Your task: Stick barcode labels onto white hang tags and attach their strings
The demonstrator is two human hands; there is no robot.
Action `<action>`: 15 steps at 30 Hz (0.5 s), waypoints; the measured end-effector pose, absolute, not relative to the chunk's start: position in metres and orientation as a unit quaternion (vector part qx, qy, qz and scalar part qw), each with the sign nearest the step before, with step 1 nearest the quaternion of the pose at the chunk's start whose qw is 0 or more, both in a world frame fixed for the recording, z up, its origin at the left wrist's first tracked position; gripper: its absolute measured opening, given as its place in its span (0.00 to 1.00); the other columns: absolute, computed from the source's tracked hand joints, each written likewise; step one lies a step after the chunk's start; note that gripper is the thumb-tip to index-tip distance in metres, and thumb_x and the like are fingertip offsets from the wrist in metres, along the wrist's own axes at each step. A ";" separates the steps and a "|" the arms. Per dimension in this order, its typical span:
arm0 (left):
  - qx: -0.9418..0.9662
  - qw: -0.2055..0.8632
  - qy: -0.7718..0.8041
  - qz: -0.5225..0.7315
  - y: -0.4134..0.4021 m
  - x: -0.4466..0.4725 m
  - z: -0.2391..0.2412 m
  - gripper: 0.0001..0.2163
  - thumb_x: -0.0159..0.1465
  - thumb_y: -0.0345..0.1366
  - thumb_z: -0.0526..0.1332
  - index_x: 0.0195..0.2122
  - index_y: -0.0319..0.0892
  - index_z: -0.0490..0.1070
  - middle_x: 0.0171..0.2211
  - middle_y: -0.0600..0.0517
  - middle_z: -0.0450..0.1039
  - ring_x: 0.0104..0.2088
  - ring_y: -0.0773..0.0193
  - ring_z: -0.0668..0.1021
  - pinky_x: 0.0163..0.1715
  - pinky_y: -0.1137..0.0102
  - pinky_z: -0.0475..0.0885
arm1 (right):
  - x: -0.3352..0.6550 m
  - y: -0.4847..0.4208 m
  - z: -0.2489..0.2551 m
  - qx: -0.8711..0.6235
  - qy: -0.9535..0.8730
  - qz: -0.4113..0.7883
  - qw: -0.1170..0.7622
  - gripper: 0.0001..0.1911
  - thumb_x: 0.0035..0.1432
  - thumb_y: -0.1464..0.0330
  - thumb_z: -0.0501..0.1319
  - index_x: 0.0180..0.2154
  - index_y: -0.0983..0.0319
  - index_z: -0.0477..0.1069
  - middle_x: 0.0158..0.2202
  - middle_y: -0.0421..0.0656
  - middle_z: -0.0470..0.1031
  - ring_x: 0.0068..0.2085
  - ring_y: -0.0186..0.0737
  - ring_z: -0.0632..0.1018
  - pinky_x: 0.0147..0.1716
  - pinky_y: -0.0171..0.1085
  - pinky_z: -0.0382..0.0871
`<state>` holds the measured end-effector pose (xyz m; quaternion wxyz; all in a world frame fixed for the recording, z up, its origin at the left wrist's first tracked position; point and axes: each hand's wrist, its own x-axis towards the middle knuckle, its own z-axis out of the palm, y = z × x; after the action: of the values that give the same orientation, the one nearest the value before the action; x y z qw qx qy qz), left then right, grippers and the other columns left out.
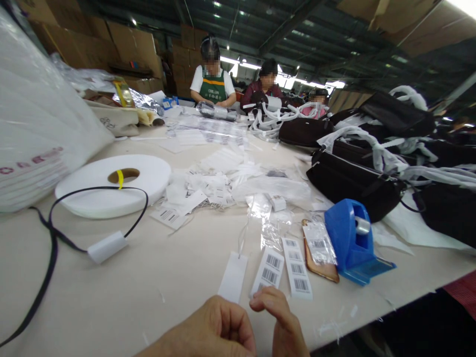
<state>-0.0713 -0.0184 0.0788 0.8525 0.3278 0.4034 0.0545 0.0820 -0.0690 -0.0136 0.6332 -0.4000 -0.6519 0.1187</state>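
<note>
My left hand [211, 327] is at the bottom edge, its fingers curled into a loose fist; whatever is inside is hidden. My right hand [284, 322] is beside it with bent fingers pinched together, one fingertip at the near end of a barcode label [268, 270]. A blank white hang tag [233, 275] with a thin string lies just beyond my left knuckles. A second barcode strip [296, 267] lies to the right of the first.
A blue tape dispenser [349, 243] stands right, next to a brown-cased phone [323, 270]. A flat white tape roll [111, 183], a black cord [52, 238] and a big plastic bag [37, 124] are left. Loose tags [208, 188] fill the middle, black bags [353, 183] the right. Three people [212, 82] work at the far end.
</note>
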 end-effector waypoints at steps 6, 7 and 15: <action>0.369 0.838 0.402 0.016 -0.014 -0.074 0.082 0.05 0.38 0.28 0.60 0.19 0.38 0.73 0.14 0.59 0.64 0.18 0.72 0.61 0.19 0.75 0.49 | 0.082 -0.069 -0.007 -0.393 -0.669 0.184 0.604 0.27 0.57 0.49 0.48 0.49 0.60 0.65 0.33 0.47 0.75 0.39 0.48 0.75 0.37 0.44 0.70; 0.378 0.836 0.399 -0.005 -0.012 -0.074 0.081 0.06 0.38 0.28 0.60 0.19 0.38 0.73 0.14 0.59 0.64 0.18 0.72 0.62 0.19 0.75 0.50 | 0.082 -0.069 -0.005 -0.389 -0.674 0.196 0.596 0.27 0.56 0.48 0.48 0.48 0.59 0.65 0.33 0.46 0.74 0.38 0.46 0.75 0.37 0.43 0.70; 0.370 0.824 0.430 0.017 -0.011 -0.077 0.075 0.05 0.36 0.29 0.64 0.16 0.39 0.69 0.13 0.59 0.64 0.17 0.71 0.63 0.18 0.75 0.51 | 0.086 -0.067 0.003 -0.420 -0.666 0.263 0.557 0.21 0.57 0.50 0.50 0.42 0.56 0.69 0.32 0.43 0.75 0.35 0.43 0.76 0.36 0.39 0.71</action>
<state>-0.0766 -0.0108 0.0748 0.8236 0.3698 0.4298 0.0171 0.0858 -0.0665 0.0029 0.5572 -0.4200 -0.6661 0.2634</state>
